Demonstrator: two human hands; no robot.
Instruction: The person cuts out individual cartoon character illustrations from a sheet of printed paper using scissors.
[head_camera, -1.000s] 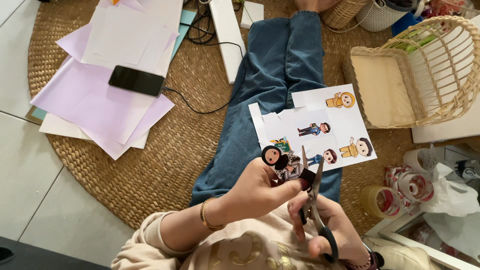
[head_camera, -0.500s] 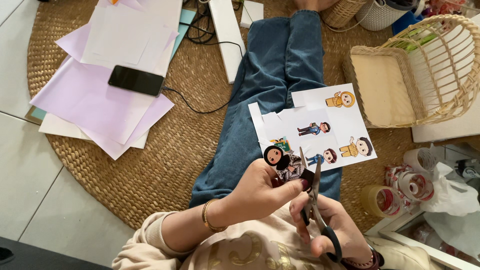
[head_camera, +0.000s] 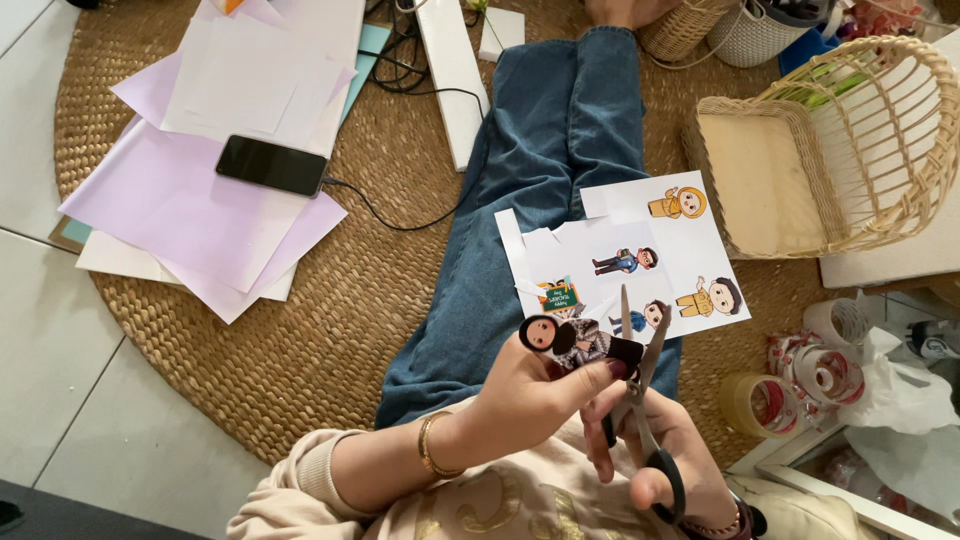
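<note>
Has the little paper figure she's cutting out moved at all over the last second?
Barely: the paper figure in the left hand sits just slightly lower against the printed sheet.

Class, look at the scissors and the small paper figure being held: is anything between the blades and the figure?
Nothing visible. The left hand pinches the paper figure right beside the open blades of the scissors in the right hand.

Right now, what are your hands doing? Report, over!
Left hand pinching small dark-haired paper cartoon figure. Right hand working black-handled metal scissors, blades open at cutout's edge. White printed sheet of cartoon figures lies on blue-jeaned leg. Nothing in the way.
</note>
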